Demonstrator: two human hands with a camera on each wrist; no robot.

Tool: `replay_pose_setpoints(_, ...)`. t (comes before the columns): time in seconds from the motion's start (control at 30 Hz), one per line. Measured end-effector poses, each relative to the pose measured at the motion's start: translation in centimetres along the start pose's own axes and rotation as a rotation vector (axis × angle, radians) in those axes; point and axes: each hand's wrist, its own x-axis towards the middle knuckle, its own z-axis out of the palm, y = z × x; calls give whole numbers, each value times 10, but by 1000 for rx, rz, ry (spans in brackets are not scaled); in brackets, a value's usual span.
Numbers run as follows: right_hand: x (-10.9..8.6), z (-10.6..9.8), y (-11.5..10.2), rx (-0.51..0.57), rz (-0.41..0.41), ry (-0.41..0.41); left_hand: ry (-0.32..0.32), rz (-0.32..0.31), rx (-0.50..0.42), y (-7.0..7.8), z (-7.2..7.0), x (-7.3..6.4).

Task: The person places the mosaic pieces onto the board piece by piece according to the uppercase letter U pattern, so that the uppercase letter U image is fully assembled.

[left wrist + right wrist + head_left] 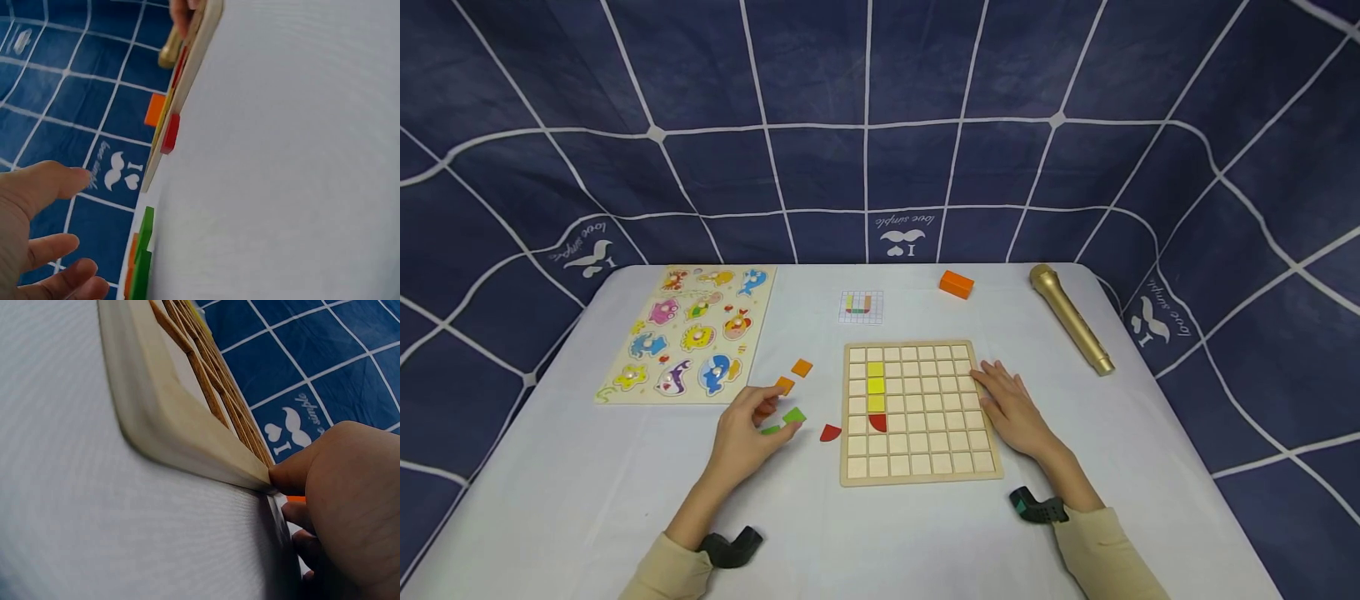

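Note:
My left hand hovers with thumb and fingers apart over loose tiles left of the wooden grid board. Beneath and beside it lie green tiles and orange tiles, some partly hidden by the fingers. In the left wrist view, nothing shows between the thumb and fingers. On the board, three yellow tiles run down one column, with a red quarter-round tile below them. A second red quarter-round tile lies off the left edge. My right hand rests at the board's right edge, its thumb touching the rim.
Behind the board lies a small pattern card with a coloured U shape. An orange block and a gold microphone are at the back right. A sea-animal peg puzzle occupies the back left of the white-covered table.

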Motion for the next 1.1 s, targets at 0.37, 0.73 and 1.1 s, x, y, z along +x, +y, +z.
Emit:
replay_pose_setpoints(0.37, -1, 0, -1, 1, 10, -9, -62, -11, 66, -14, 9, -8)
replay_pose_setpoints(0.73, -1, 0, -1, 6, 9, -14, -44, 21, 147, -16, 13, -10)
replay_pose_setpoints(1.1, 0, 0, 0, 5, 3, -14, -25, 47, 156, -18, 15, -8)
